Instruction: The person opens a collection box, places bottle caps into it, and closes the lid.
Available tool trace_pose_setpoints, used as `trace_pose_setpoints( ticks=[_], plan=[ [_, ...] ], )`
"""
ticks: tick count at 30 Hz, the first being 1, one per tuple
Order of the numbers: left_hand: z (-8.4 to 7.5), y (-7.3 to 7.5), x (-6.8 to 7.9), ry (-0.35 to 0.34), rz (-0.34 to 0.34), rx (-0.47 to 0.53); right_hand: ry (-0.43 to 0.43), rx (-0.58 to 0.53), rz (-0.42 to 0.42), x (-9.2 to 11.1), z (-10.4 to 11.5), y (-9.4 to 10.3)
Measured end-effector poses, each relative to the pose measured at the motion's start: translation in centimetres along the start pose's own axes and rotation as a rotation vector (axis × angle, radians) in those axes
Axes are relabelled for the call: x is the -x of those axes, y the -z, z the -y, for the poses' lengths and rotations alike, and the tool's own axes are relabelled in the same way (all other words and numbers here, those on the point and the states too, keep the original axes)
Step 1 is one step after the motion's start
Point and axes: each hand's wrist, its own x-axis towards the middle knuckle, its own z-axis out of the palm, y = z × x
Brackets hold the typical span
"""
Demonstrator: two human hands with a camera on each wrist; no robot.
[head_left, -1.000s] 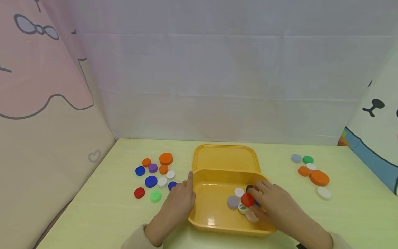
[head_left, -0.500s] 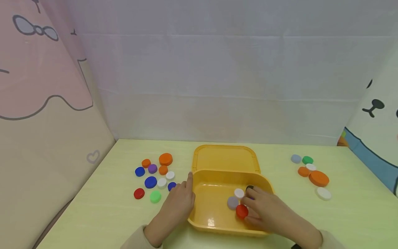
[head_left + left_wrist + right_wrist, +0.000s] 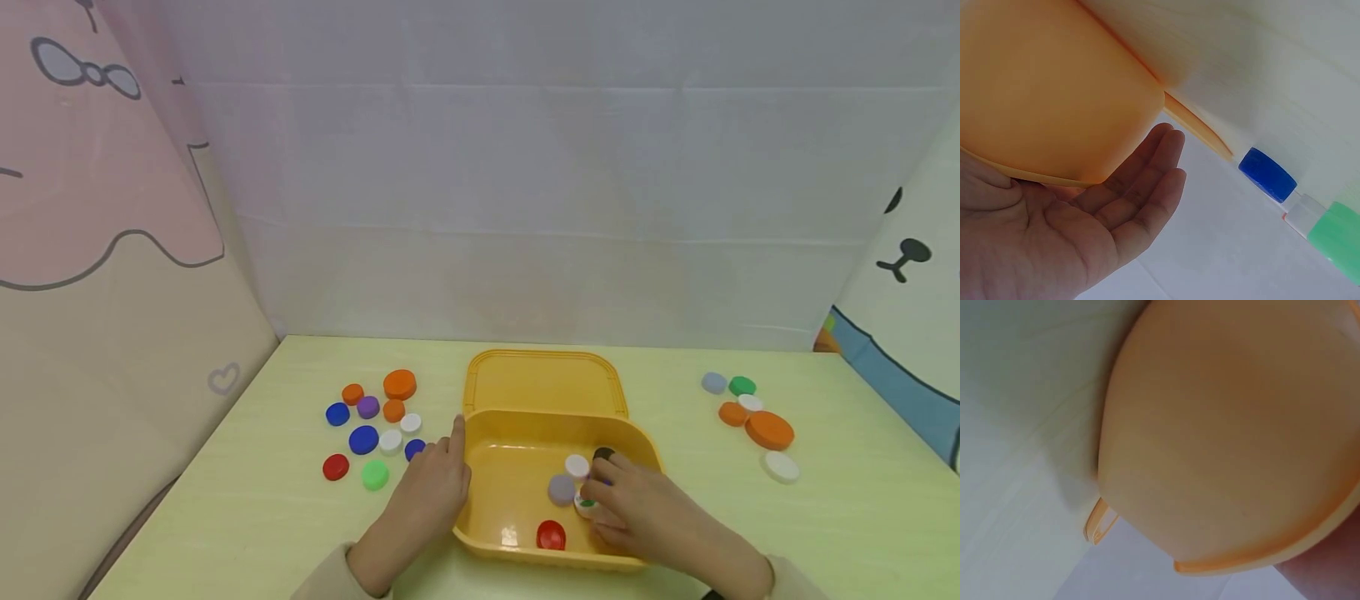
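On the table (image 3: pixel 240 533) stands a yellow box (image 3: pixel 498 492), and both hands are at it. The left hand (image 3: pixel 438 479) is at the box's left wall, its index finger straight along the rim and the other fingers loosely extended outside that wall; this grip is relaxed, with nothing curled into it. The right hand (image 3: pixel 648 508) reaches over the box's right side, fingers bent down among the caps; its fingertips are hidden, so I cannot tell how far open that grip is or whether it has hold of anything.

In the box, a red cap (image 3: pixel 551 535) lies by its near wall. Farther in come a white cap with a green mark (image 3: pixel 584 505), partly covered by the right hand, a lilac-grey cap (image 3: pixel 562 490), a blue piece mostly hidden under the fingers, a plain white cap (image 3: pixel 577 467), and a black cap (image 3: pixel 603 453) towards the box's far right.

Left of the box lie 11 loose caps (image 3: pixel 363 439): 3 blue, 3 orange, 2 white, 1 red, 1 green, 1 purple. Well right of it are 6 more caps (image 3: pixel 769 430), a large orange 1 among them. Just behind the box is a yellow lid (image 3: pixel 543 383); beyond both hangs a pale sheet (image 3: pixel 525 192).
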Motion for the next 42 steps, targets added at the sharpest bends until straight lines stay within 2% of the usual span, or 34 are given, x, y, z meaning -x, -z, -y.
trace_pose_setpoints(
  ticks=[12,21,24,29,35,42],
  plan=[
    [0.0,0.0,0.0,-0.005,-0.005,0.003,-0.042,0.024,-0.034,0.2,-0.1,0.4],
    [0.0,-0.1,0.1,0.006,-0.001,0.008,-0.081,0.112,-0.165,0.6,-0.7,1.4],
    [0.1,-0.1,0.1,0.001,-0.004,0.009,-0.117,0.129,-0.166,0.8,-1.1,1.9],
    [0.1,-0.1,0.0,0.000,-0.003,0.013,-0.193,0.165,-0.146,1.2,-2.0,2.7],
    [0.3,-0.2,0.0,0.001,-0.006,0.016,-0.230,0.152,-0.205,2.1,-3.6,3.1],
    [0.4,-0.4,-0.1,-0.007,-0.017,0.015,-0.302,0.131,-0.199,3.7,-6.1,3.2]
  ],
)
